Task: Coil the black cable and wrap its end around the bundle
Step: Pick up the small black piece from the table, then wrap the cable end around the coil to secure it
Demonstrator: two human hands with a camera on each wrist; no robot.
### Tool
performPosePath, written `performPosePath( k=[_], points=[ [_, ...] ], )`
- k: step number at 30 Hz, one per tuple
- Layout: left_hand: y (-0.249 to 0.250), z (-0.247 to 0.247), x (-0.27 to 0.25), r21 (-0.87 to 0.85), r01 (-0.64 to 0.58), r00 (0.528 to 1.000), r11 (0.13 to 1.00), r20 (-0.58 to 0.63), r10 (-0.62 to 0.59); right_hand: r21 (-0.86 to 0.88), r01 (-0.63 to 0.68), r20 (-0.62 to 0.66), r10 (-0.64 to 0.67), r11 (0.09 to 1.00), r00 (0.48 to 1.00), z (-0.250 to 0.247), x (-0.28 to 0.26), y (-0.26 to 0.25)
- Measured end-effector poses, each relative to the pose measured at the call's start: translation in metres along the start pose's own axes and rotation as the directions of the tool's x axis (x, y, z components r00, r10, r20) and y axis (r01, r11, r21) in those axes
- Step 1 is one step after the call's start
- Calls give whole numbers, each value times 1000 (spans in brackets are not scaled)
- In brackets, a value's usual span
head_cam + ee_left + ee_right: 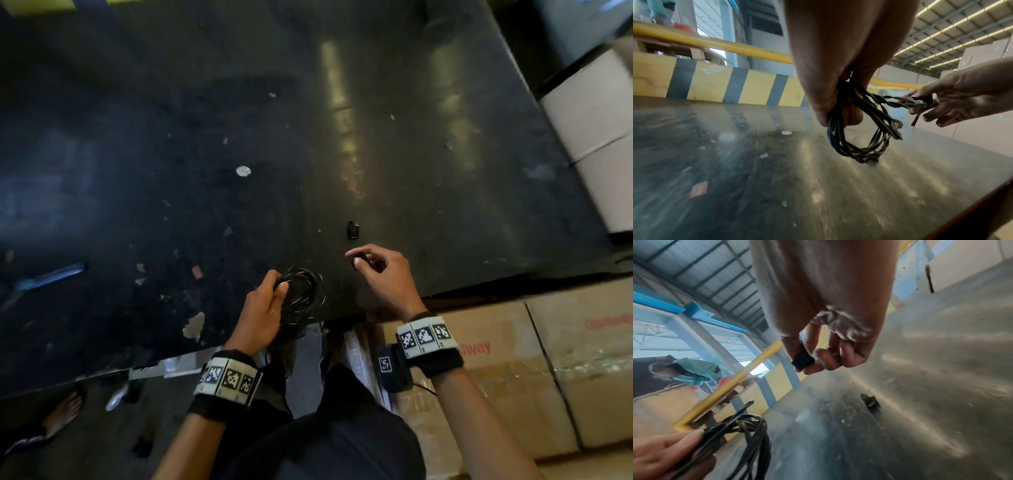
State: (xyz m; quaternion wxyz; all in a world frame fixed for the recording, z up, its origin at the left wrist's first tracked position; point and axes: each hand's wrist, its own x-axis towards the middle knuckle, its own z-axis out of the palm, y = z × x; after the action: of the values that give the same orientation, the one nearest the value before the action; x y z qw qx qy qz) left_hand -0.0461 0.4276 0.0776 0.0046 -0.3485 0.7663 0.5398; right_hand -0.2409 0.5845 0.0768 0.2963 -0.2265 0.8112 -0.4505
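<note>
Coil gathered, tail end pinched and ready to wrap.

The black cable (pixel 301 291) hung looped from the left hand (pixel 262 310), gripped just above the worktop (pixel 445 137); the right hand (pixel 383 274) pinched its end plug (pixel 803 362). Best to keep that tail taut and wind it tightly across the loops.

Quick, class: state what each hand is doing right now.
Left hand: grips the coiled black cable.
Right hand: pinches a small black piece, apparently the cable's end.

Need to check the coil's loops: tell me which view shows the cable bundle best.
Left wrist view: the cable bundle hangs whole below the left hand. The head view shows it small and dark; the right wrist view crops it at the frame edge.
</note>
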Motion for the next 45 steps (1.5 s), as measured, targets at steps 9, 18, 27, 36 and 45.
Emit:
performPosePath(
  k=[9, 18, 27, 36, 45],
  points=[
    [20, -46, -17, -32, -140, 989, 990, -49, 139, 68, 108, -77, -103, 992, 992, 22, 6, -70],
    [25, -69, -23, -83, -150, 986, 985, -83, 144, 312, 107, -75, -87, 944, 993, 48, 12, -108],
    [31, -72, -3, -91, -142, 986, 986, -100, 133, 150, 113, -132, -93, 982, 987, 44, 29, -99],
    [50, -88, 22, 56, -85, 996, 995, 16, 84, -42, 238, -112, -242, 970, 964, 45, 53, -117],
    [79, -112, 62, 149, -40, 983, 988, 182, 12, -270, 478, -5, -497, 836, 868, 68, 85, -152]
  ],
)
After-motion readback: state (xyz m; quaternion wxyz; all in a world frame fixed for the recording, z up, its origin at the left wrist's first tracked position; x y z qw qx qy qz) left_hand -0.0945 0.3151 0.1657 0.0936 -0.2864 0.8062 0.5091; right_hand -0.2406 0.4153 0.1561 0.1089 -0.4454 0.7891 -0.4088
